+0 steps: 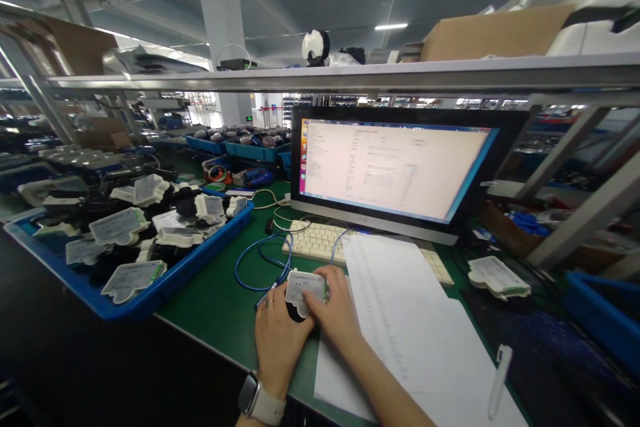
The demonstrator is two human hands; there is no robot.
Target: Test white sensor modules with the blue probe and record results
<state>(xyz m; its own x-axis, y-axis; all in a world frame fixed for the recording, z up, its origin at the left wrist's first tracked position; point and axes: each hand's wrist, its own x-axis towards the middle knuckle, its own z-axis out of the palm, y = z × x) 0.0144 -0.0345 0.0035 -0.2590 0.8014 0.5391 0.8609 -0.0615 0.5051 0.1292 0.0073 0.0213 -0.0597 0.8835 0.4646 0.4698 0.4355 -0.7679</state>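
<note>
Between my two hands is a white plastic module with a printed label on its face and a green strip along its right side. My left hand curls around its lower left side; a watch is on that wrist. My right hand grips the right side, thumb pressed on the label. A blue cable loops beside the left hand, and whether its end plugs into the module is hidden by the fingers. Just right of the hands lie printed paper sheets.
A blue tray of similar modules stands left. Ahead are a cream keyboard, partly under the paper, and a monitor. At right lie another module, a white pen and a blue bin. A shelf crosses overhead.
</note>
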